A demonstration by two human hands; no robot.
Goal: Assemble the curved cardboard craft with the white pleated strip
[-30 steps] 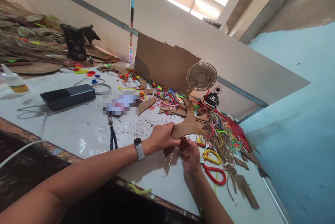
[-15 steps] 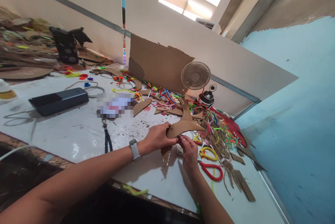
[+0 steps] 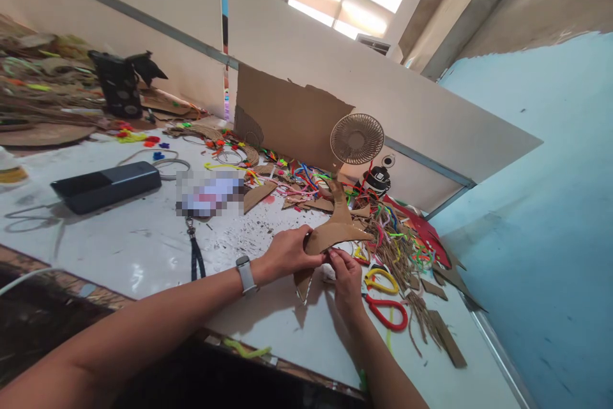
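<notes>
A brown cardboard cut-out point(image 3: 336, 229) with several pointed, curved arms is held up over the white table. My left hand point(image 3: 288, 251), with a watch on its wrist, is closed around the cut-out's left side, thumb along the near edge. At that same edge my right hand point(image 3: 347, 274) is pinched, its fingertips against the cardboard; whether they grip the edge or some small thing there is hidden. A small whitish lump point(image 3: 328, 274) shows on the table behind the right fingers. Scissors with one yellow and one red handle point(image 3: 387, 313) lie just right of my right hand.
Pipe cleaners and paper-like brown strips point(image 3: 400, 249) are heaped at the right. A small round fan point(image 3: 357, 139) stands at the back before a cardboard sheet point(image 3: 287, 115). On the left lie a dark power bank-like block point(image 3: 108, 187) and a blurred phone-like item point(image 3: 211, 195) with a strap.
Almost nothing differs. My right fingers have shifted very slightly at the cardboard's edge, and the whole view has moved a touch.
</notes>
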